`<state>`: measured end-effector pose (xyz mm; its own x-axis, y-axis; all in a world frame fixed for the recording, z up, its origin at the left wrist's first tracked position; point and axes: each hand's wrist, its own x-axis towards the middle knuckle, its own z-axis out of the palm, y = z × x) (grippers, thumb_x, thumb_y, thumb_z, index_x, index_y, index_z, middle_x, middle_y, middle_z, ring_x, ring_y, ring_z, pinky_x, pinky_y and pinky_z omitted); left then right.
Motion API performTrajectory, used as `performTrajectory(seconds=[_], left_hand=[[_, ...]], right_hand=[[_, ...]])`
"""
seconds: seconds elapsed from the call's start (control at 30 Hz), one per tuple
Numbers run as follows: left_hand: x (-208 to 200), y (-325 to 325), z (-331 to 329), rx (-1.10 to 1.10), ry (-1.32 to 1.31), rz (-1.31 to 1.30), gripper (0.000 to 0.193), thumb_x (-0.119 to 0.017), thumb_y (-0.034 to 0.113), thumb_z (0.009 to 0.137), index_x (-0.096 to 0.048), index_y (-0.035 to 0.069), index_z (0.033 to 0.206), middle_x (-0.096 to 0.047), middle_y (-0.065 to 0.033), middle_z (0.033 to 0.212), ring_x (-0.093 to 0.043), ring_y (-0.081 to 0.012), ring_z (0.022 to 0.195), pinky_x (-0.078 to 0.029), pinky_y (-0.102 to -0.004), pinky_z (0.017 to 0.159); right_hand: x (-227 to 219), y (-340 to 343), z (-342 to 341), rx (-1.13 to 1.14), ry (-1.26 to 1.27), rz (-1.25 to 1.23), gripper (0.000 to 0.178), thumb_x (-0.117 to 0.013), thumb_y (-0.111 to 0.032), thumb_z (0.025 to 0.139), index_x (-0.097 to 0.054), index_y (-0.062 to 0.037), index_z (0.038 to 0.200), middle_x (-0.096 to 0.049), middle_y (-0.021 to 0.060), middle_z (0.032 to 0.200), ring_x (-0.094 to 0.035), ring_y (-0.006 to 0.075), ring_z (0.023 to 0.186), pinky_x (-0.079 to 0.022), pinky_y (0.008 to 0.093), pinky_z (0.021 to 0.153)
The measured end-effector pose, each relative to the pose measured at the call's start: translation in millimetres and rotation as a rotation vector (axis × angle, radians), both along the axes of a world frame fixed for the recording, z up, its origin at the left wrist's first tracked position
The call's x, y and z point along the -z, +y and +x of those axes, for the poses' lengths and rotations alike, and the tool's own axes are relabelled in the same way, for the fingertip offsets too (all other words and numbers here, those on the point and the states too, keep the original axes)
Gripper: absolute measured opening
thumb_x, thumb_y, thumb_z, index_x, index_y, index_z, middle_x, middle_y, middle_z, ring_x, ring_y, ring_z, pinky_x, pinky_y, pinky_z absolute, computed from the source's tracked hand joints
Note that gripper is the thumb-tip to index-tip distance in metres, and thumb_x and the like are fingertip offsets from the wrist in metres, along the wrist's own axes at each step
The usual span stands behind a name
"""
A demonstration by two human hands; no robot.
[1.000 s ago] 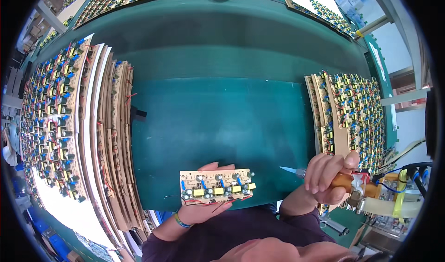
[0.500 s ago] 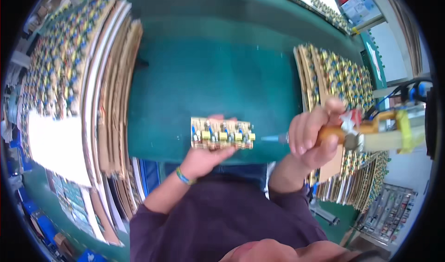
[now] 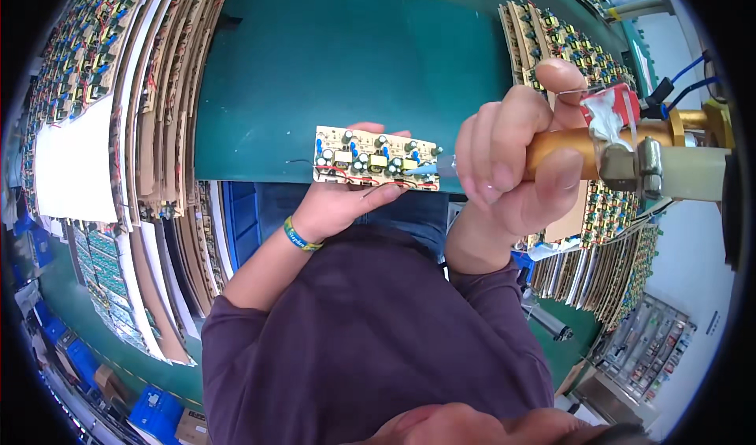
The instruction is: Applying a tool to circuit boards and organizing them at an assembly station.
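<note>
My left hand (image 3: 342,207) holds a tan circuit board (image 3: 329,144) from below, its thumb along the near edge and fingertips showing past the far edge. Yellow transformers, dark round capacitors, blue parts and red wires stand on the board. My right hand (image 3: 508,157) is wrapped round a glue dispensing gun (image 3: 563,150) with a golden barrel and a red lever. The pale blue tapered nozzle (image 3: 423,169) reaches over the board's right part, near the rightmost yellow transformer. Whether the tip touches the board, I cannot tell.
Tall stacks of populated boards (image 3: 87,59) layered with cardboard (image 3: 169,90) stand on the left of the green table (image 3: 354,51). More stacked boards (image 3: 579,47) stand on the right. A hose and blue cables (image 3: 689,83) run by the gun. Blue bins (image 3: 157,413) sit at lower left.
The glue gun has come left, bringing its nozzle from beside the board to over its right part. My left hand keeps hold of the board. The whole view has shifted, so everything appears higher.
</note>
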<state>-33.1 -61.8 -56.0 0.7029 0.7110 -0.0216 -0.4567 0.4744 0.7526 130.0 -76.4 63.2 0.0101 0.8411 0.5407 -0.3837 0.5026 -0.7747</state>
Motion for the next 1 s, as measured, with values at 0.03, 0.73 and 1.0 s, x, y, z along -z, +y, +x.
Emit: performTrajectory(seconds=[0.03,0.73,1.0], left_hand=[[-1.4,-1.8,-0.9,0.013,0.018,0.016,0.066,-0.066,-0.006,0.078,-0.029,0.006,0.131,-0.044,-0.0164,0.134,-0.048,-0.021,0.119,-0.045,-0.033,0.096],[-7.6,-3.4,-4.3,0.065,0.004,0.086,0.067,-0.068,-0.002,0.078,-0.027,0.004,0.131,-0.045,-0.0172,0.134,-0.049,-0.021,0.118,-0.044,-0.0329,0.097],[3.0,-3.2,-0.5,0.006,-0.018,0.115,0.068,-0.067,-0.003,0.078,-0.027,0.006,0.132,-0.043,-0.0175,0.136,-0.046,-0.0221,0.122,-0.042,-0.034,0.098]], right_hand=[[0.3,-0.4,-0.8,0.001,0.0,0.001,0.06,-0.055,-0.033,0.091,-0.027,-0.0001,0.132,-0.047,0.0026,0.064,-0.043,0.0098,0.046,-0.04,0.0227,0.039],[-2.5,-5.2,-7.1,0.006,0.015,-0.035,0.061,-0.058,-0.037,0.089,-0.03,-0.0019,0.131,-0.045,0.0008,0.062,-0.04,0.0076,0.043,-0.038,0.0208,0.037],[-6.0,-6.8,-7.3,0.096,-0.003,-0.042,0.073,-0.059,-0.038,0.088,-0.021,-0.0008,0.137,-0.046,0.0025,0.064,-0.039,0.0076,0.04,-0.038,0.0205,0.034]])
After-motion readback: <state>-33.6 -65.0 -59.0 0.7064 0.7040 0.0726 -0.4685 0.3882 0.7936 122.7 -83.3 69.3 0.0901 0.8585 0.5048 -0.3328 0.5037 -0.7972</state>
